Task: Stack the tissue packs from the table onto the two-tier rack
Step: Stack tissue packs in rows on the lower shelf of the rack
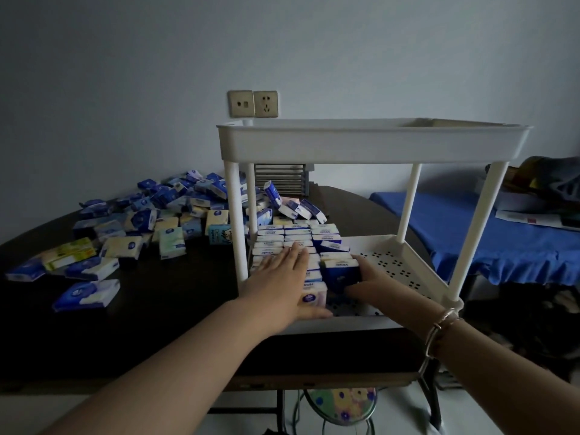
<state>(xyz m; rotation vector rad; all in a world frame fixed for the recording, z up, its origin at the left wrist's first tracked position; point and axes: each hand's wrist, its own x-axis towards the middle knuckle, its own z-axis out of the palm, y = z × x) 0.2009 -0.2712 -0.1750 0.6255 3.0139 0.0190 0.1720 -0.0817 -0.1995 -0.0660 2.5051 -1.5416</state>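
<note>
Standing on a dark table [175, 309], a white two-tier rack [373, 142] serves as the landmark for this entry.

Lower tier [395, 262]: perforated white tray. Its left portion holds shelved tissue packs [293, 237] set on edge in tight rows, narrow printed faces up; each pack's long axis runs left to right across the tier, while the rows run from the rack's front edge toward its back. The right portion of the tier shows bare perforations.

Upper tier [373, 149]: white tray seen from below rim level; its contents cannot be told.

Left hand [282, 274]: reaches into the lower tier from the rack's front, palm down, fingers straight and laid flat on top of the shelved rows. It grips nothing.

Right hand [373, 281]: also inside the lower tier, just right of the rows, fingers curled round a blue tissue pack [340, 274]. This pack stands on edge against the rightmost row, broad blue face toward the rack's front, its narrow top edge lying left to right like its neighbours. A bracelet [442, 328] sits on this wrist.

Loose tissue packs [141, 227]: a scattered heap on the table, left of the rack and behind its left legs, lying flat or tilted at mixed angles, with no common direction.

Wall sockets [252, 103]: two, above the rack's back left corner.

Blue-covered surface [502, 233]: right of the rack.
</note>
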